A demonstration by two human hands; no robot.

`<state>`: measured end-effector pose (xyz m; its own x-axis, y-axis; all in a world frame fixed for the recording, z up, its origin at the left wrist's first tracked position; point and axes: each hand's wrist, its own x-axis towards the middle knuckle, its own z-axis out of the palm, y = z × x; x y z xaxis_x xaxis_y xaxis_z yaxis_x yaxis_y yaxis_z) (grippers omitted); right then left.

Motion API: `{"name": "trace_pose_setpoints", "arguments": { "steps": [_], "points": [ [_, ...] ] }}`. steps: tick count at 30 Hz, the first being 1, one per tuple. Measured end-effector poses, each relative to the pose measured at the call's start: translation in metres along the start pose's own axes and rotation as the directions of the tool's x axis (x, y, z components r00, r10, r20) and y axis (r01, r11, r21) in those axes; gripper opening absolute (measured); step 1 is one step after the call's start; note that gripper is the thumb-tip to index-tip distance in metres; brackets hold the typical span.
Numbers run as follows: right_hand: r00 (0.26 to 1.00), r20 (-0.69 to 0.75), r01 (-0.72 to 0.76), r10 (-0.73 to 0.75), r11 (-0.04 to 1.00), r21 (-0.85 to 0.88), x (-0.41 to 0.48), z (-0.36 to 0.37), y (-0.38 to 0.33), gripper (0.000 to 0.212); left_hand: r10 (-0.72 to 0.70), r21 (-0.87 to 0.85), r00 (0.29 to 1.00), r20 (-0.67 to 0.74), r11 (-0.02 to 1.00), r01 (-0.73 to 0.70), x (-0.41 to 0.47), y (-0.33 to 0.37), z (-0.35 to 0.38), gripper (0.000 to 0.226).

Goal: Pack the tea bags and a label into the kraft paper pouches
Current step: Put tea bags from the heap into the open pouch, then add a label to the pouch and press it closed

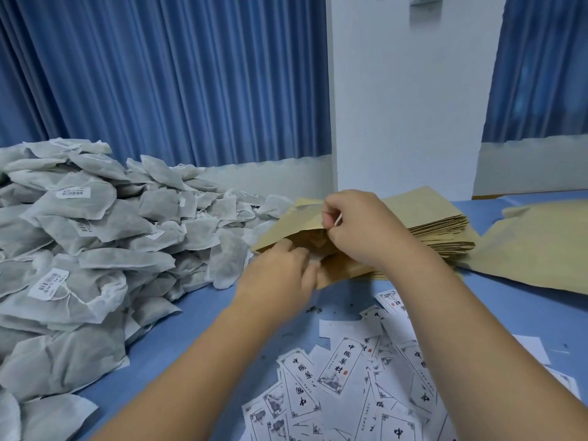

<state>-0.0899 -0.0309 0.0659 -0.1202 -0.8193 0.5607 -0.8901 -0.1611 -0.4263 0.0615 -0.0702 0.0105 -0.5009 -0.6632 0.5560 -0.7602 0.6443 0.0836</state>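
A big heap of grey tea bags (95,237) with white tags covers the left of the blue table (203,313). A stack of flat kraft paper pouches (439,224) lies at the middle right. My right hand (359,227) pinches the upper lip of the top pouch (296,227) and lifts it, so its mouth gapes toward the left. My left hand (280,275) is at that mouth, blurred, its fingers reaching inside; what they hold is hidden. Loose white printed labels (350,377) lie scattered near me.
A second spread of kraft paper (537,243) lies at the far right. Blue curtains (159,74) and a white pillar (407,90) stand behind the table. Dark tea crumbs dot the blue surface between pouches and labels.
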Motion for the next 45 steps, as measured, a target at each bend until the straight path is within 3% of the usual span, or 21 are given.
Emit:
{"name": "trace_pose_setpoints", "arguments": {
  "steps": [3,5,7,9,12,15,17,20,22,25,27,29,31,34,41,45],
  "points": [
    [1.0,0.02,-0.013,0.013,1.0,0.004,0.0,-0.003,0.001,0.026,-0.138,-0.368,0.957,-0.254,0.929,0.037,-0.016,-0.022,0.006,0.012],
    [0.999,0.041,-0.021,0.021,1.0,0.006,-0.001,-0.003,0.001,0.027,-0.324,-0.501,0.889,-0.325,0.856,0.128,-0.022,-0.032,0.015,0.025],
    [0.997,0.079,-0.017,0.016,1.0,0.011,-0.001,-0.004,0.0,0.027,-0.444,-0.617,0.865,-0.233,0.755,0.222,-0.021,-0.04,0.023,0.044],
    [0.993,0.122,-0.009,0.008,1.0,0.005,-0.002,-0.004,-0.001,0.027,-0.468,-0.74,0.882,-0.058,0.614,0.276,-0.018,-0.046,0.029,0.061],
    [0.991,0.134,0.007,-0.004,1.0,-0.021,-0.002,-0.006,-0.003,0.027,-0.361,-0.914,0.91,0.205,0.262,0.31,-0.017,-0.045,0.032,0.044],
    [0.994,0.108,0.019,-0.013,0.998,-0.056,-0.001,-0.01,-0.006,0.024,-0.359,-0.954,0.907,0.222,0.111,0.278,-0.015,-0.039,0.034,0.032],
    [0.997,0.055,0.051,-0.048,0.996,-0.066,-0.003,-0.011,-0.007,0.017,-0.376,-0.964,0.905,0.201,0.09,0.251,-0.012,-0.035,0.032,0.028],
    [0.988,-0.087,0.113,-0.124,0.986,-0.124,-0.019,-0.01,-0.008,0.025,-0.335,-0.973,0.929,0.158,0.105,0.204,-0.007,-0.03,0.028,0.032],
    [0.952,-0.152,0.237,-0.265,0.955,-0.181,-0.04,-0.008,-0.013,0.019,-0.3,-0.976,0.946,0.124,0.136,0.171,-0.005,-0.027,0.027,0.035],
    [0.898,0.053,0.438,-0.437,0.874,-0.211,-0.079,-0.003,-0.014,0.007,-0.301,-0.966,0.953,0.037,0.232,0.111,-0.003,-0.026,0.029,0.036],
    [0.896,0.291,0.403,-0.337,0.891,-0.209,-0.102,0.006,-0.01,0.015,-0.307,-0.936,0.952,-0.012,0.338,0.097,-0.004,-0.027,0.03,0.033],
    [0.879,0.455,0.288,-0.145,0.921,-0.263,-0.12,0.014,-0.002,0.039,-0.291,-0.938,0.957,-0.017,0.337,0.086,-0.005,-0.026,0.029,0.032],
    [0.853,0.521,0.242,-0.044,0.917,-0.318,-0.131,0.019,0.004,0.058,-0.29,-0.936,0.957,-0.019,0.342,0.085,-0.006,-0.024,0.028,0.035],
    [0.864,0.503,0.202,-0.01,0.923,-0.328,-0.135,0.02,0.005,0.061,-0.278,-0.931,0.961,-0.018,0.356,0.085,-0.006,-0.022,0.025,0.038],
    [0.894,0.438,0.283,-0.089,0.871,-0.401,-0.14,0.025,-0.004,0.021,-0.258,-0.936,0.966,-0.01,0.342,0.081,-0.006,-0.025,0.025,0.03],
    [0.94,0.326,0.255,-0.099,0.838,-0.481,-0.137,0.028,-0.003,0.029,-0.246,-0.938,0.969,0.003,0.334,0.088,-0.006,-0.025,0.022,0.031]
  ]
}}
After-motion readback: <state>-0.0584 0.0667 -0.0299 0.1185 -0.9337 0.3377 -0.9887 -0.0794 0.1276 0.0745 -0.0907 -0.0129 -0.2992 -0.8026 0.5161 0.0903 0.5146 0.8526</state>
